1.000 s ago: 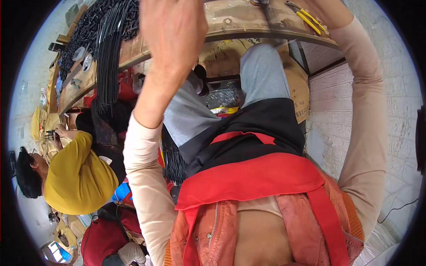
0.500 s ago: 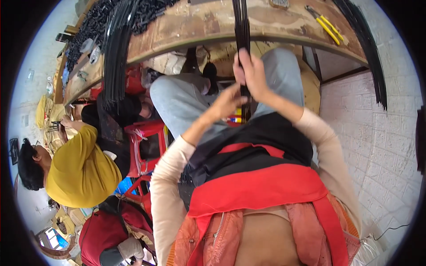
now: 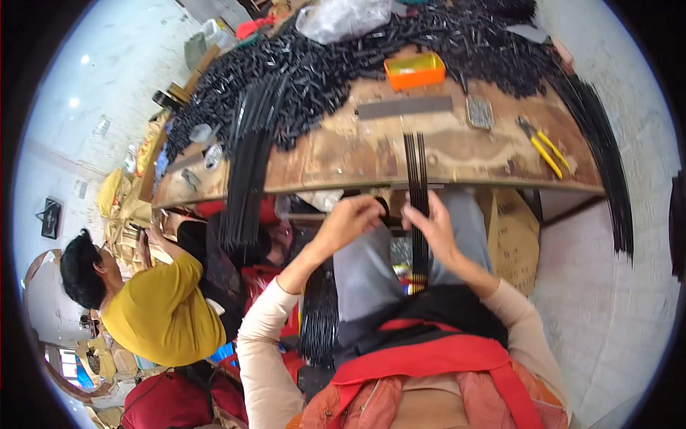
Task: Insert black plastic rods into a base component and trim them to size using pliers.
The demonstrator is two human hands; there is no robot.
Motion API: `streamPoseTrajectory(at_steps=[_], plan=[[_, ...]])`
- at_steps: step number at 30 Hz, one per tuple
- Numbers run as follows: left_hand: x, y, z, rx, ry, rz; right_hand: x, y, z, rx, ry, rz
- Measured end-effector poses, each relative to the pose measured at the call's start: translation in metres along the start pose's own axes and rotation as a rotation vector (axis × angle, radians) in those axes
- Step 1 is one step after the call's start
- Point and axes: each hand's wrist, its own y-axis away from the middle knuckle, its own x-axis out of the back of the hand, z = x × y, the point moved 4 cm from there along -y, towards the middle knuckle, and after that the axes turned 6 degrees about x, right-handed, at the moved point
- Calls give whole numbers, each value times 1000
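Note:
A narrow bundle of thin black rods (image 3: 417, 168) stands between my knees, its far ends over the table edge and yellowish tips at the near end. My right hand (image 3: 437, 230) is closed around its middle, the thumb lying across the rods. To the left of the bundle and apart from it, my left hand (image 3: 350, 223) has its fingers curled together. Something small and dark shows at those fingertips; its kind I cannot make out.
The wooden table (image 3: 321, 154) carries a heap of short black pieces (image 3: 300, 79), an orange tray (image 3: 416, 71), a flat grey bar (image 3: 405, 107), a small metal box (image 3: 479, 113) and yellow-handled pliers (image 3: 544, 149). Rod bundles overhang left and right. A person in yellow (image 3: 161, 300) sits at left.
The view has tilted up, showing more of the table. My left hand has come off the bundle and moved left, while my right hand still holds the rods.

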Motion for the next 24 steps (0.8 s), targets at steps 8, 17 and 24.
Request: streamPoseTrajectory(at_steps=[8,17,24], plan=[[123,-193,78,-527,-841,778,-13,4,14,-91,-35,-28],[155,-258,99,-861,-1100,773,-9,-16,24,-206,-61,-12],[211,-194,57,-324,-704,709,-8,-11,24,-212,-128,-47]])
